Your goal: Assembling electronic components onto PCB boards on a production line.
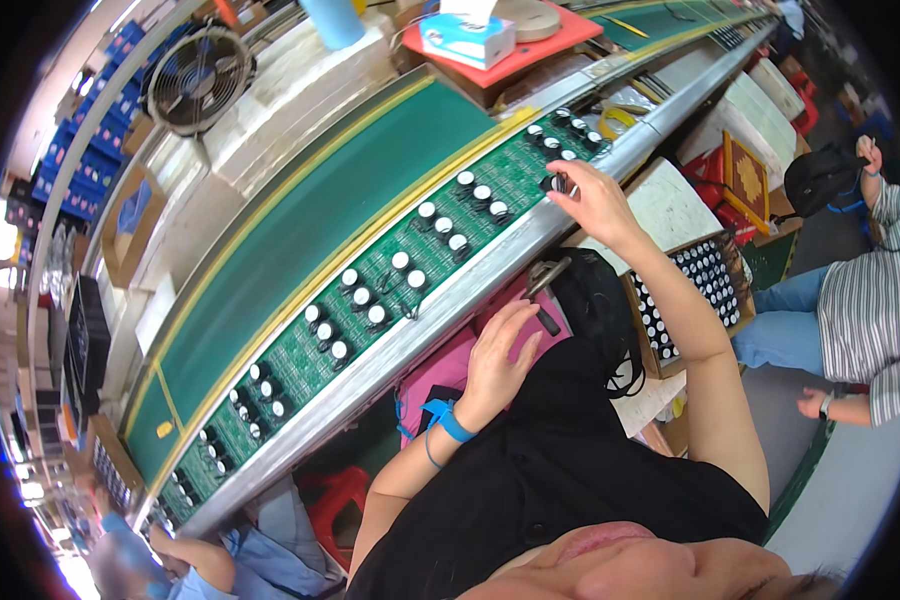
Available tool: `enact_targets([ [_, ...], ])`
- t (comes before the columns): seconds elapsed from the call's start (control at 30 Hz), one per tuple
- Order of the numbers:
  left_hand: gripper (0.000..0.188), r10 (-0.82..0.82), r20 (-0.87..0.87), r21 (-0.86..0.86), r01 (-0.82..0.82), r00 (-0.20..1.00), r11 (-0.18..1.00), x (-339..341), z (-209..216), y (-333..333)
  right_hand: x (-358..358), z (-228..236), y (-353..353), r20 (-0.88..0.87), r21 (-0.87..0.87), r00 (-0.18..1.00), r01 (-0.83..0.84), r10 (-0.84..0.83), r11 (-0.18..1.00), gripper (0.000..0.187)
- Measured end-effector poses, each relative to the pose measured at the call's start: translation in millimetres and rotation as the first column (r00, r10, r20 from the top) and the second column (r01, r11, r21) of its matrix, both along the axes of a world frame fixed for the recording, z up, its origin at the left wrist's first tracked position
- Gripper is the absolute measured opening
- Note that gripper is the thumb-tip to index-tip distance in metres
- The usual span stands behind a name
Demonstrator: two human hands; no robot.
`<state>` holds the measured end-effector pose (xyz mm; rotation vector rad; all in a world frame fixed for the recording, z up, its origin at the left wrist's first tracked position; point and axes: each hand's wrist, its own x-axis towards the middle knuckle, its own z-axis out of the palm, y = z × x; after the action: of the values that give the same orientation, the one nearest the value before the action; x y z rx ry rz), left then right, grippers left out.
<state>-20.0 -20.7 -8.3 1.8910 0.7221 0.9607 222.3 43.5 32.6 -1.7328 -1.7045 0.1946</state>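
Observation:
My right hand (594, 205) reaches to the far right stretch of the line. Its thumb and fingers pinch a small black capacitor (553, 184) just over the near edge of the boards. Green circuit boards (370, 262) lie in a long row, and groups of black cylindrical capacitors with white tops (443, 226) stand on them. Closer to my body, my left hand (500, 362) hovers with fingers apart and nothing in it, beside a small dark object (547, 320) I cannot make out. A blue wrist strap (448, 420) is on that arm.
A metal rail (315, 420) runs along the boards' near side, with a green conveyor belt (300, 230) beyond. Right of me, a box (685, 295) holds many capacitors. A red table (560, 45) bears a tissue box (467, 40). Other people sit at lower left and right.

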Motion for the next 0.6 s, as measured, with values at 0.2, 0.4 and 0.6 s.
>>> enact_targets([
  [0.2, 0.028, 0.077, -0.027, 0.008, -0.077, 0.997, 0.997, -26.6, -4.1, 1.3, -0.8, -16.8, 35.3, 0.169, -0.135, 0.985, -0.002, 0.025, 0.991, 0.029],
  [0.4, 0.020, 0.060, 0.011, 0.001, -0.060, 0.998, 0.998, -27.8, -5.7, 4.8, -5.9, -12.2, 43.4, 0.228, -0.171, 0.973, -0.005, 0.044, 0.985, 0.027],
  [0.6, 0.023, 0.035, 0.012, -0.015, -0.035, 0.999, 0.999, -28.0, -7.6, 7.3, -5.6, -6.6, 48.0, 0.262, -0.244, 0.964, 0.012, 0.054, 0.970, 0.026],
])
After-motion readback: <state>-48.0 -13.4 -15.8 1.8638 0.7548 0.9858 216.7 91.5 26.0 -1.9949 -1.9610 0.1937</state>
